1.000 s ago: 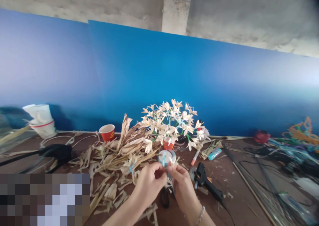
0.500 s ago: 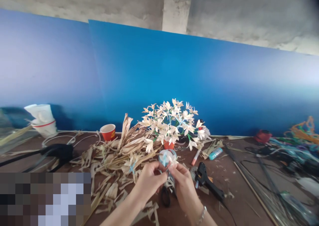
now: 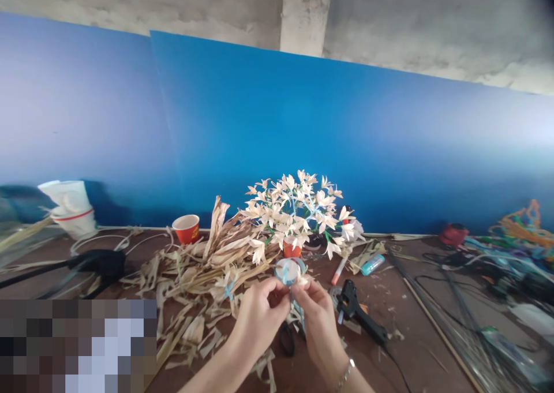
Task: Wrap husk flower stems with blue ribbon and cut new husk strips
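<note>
Evenly, I pinch the pale flower point(image 3: 304, 279) in my right hand point(image 3: 318, 309) at near centre, just nearer than the blue ring point(image 3: 286, 270). My left hand point(image 3: 263, 306) is closed beside it; on what, I cannot tell. Light pressure should avoid creasing.

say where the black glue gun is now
In the head view, the black glue gun lies on the brown table, just right of the right hand.

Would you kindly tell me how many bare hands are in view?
2: the left hand, at lower centre, and the right hand, just right of it, with a small pale flower at its fingertips. The pixelated patch at lower left could hide others.
</note>
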The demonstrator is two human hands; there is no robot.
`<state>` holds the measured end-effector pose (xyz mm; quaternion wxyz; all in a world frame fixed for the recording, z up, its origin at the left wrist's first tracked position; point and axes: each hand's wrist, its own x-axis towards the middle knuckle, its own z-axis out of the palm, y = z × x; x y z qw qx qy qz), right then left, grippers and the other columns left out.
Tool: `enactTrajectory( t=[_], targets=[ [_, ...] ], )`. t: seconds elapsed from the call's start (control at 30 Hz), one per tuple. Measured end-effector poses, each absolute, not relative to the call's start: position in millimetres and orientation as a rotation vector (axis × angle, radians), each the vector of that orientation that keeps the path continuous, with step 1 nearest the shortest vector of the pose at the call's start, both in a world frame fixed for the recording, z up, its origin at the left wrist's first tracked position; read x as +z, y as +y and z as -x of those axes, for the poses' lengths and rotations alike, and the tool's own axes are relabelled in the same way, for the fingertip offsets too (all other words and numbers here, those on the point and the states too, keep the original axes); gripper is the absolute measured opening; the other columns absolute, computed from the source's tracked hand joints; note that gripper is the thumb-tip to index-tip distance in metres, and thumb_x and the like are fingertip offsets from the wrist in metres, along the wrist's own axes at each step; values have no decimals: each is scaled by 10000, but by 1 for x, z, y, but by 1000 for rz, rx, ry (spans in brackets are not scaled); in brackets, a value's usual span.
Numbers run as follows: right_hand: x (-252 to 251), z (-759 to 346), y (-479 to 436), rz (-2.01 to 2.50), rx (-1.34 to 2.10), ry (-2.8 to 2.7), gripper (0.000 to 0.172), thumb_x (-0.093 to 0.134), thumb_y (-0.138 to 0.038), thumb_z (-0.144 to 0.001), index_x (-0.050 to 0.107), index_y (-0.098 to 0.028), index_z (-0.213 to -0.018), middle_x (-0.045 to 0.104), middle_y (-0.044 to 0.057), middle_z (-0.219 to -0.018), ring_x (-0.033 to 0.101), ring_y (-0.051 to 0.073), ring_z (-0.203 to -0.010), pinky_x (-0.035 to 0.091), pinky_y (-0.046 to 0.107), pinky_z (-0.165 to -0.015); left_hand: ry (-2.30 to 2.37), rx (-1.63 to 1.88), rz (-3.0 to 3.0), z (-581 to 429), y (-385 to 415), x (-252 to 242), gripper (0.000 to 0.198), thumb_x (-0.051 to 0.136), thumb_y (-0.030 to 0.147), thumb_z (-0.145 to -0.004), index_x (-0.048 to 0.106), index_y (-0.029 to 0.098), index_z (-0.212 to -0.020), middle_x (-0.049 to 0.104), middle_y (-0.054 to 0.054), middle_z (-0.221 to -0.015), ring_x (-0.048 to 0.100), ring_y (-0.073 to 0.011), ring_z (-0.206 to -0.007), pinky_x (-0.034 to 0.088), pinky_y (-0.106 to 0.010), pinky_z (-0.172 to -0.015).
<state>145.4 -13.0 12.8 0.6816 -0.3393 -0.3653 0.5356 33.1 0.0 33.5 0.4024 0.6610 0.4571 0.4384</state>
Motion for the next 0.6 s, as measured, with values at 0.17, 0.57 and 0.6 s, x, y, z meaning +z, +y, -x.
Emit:
enactTrajectory(
  t=[0.17, 0.57, 0.6],
  targets=[
    [13, -148, -14, 708, 1339, -837, 94, 659, -245, -702, 635, -158, -729, 615, 26, -777, 515, 149, -749, 380, 260, -730, 1086, 1008, -1432, -31, -1, 40, 93, 518, 222, -660, 562, 142, -640, 459, 34, -491, 384, -78, -432, 279, -184, -413],
    [17, -149, -14, 775, 1265, -919, 148, 676, -243, -685, 628, -163, -800, 606, 21, -786, 506, 142, -748, 378, 254, -714, 1099, 1016, -1343, -30, 1, 42, 89, 541, 226, -643, 536, 142, -615, 421, 55, -458, 352, -56, -395, 231, -170, -378],
    [18, -150, -15, 805, 1253, -946, 157, 681, -251, -680, 622, -163, -796, 601, 18, -770, 502, 139, -731, 378, 247, -690, 1108, 1010, -1288, -29, 0, 44, 89, 542, 231, -645, 540, 142, -632, 407, 61, -446, 342, -55, -391, 211, -167, -372]
  ],
)
